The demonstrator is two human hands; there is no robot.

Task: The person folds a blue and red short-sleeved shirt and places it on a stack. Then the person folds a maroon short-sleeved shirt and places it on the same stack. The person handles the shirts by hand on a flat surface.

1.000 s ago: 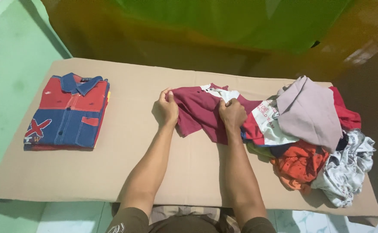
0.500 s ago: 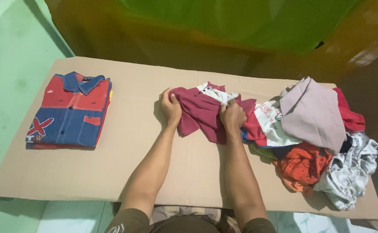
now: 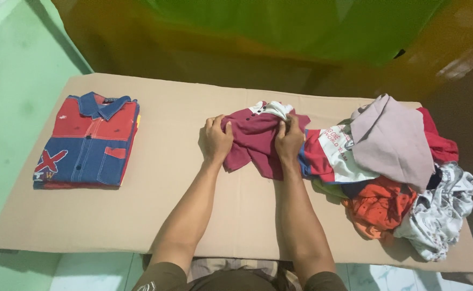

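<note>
Fingers of the left hand (image 3: pixel 216 141) are closed on the left side of a maroon polo shirt (image 3: pixel 252 141), bunching the cloth under the knuckles. Just beside it, the right hand (image 3: pixel 289 141) is clamped on the same shirt close to its white collar (image 3: pixel 271 109), thumb and fingers pinching a fold of fabric. Both forearms reach in from the near edge of the cardboard sheet (image 3: pixel 193 215) that carries everything. The shirt lies crumpled near the middle of the sheet, closer to the far edge than the near one, and its right side runs into the heap of clothes. That heap fills the right end of the sheet: a white, red and blue printed shirt (image 3: pixel 333 153) touching the right hand's side, a dusty pink garment (image 3: pixel 390 140) draped on top, a red one (image 3: pixel 436 143) behind it toward the far right corner, an orange patterned one (image 3: pixel 376 207) nearer the front edge, and a grey-and-white printed one (image 3: pixel 436 215) at the near right corner. Well apart, at the left end, 1 folded red and blue collared shirt (image 3: pixel 88 143) lies flat with its collar toward the far edge.
</note>
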